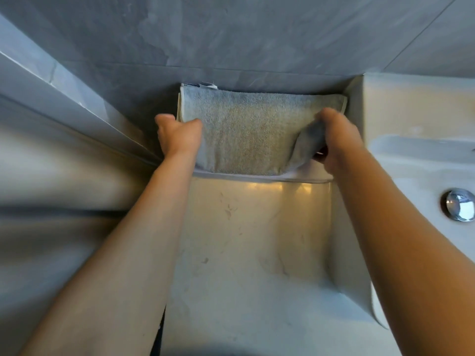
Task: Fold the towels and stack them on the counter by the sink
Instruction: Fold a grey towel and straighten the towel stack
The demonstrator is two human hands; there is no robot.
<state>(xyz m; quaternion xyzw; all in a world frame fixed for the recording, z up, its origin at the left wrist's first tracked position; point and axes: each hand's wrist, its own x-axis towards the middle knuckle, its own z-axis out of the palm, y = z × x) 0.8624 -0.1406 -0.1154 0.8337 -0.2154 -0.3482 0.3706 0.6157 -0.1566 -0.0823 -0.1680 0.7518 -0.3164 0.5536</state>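
Note:
A grey folded towel (246,129) lies at the back of the pale marble counter (252,253), against the tiled wall. My left hand (178,134) grips its left edge, thumb on top and fingers under the fold. My right hand (334,140) grips the near right corner, which is lifted and bunched in my fingers. A thin flat layer of cloth shows beneath the towel's front edge. A small white label sticks out at the towel's far left corner.
The white sink (411,155) stands right of the towel, its raised side wall touching the towel's right end. Its chrome drain plug (458,204) is at the far right. A grey tiled wall (231,34) rises behind, and a pale ledge (51,98) runs along the left.

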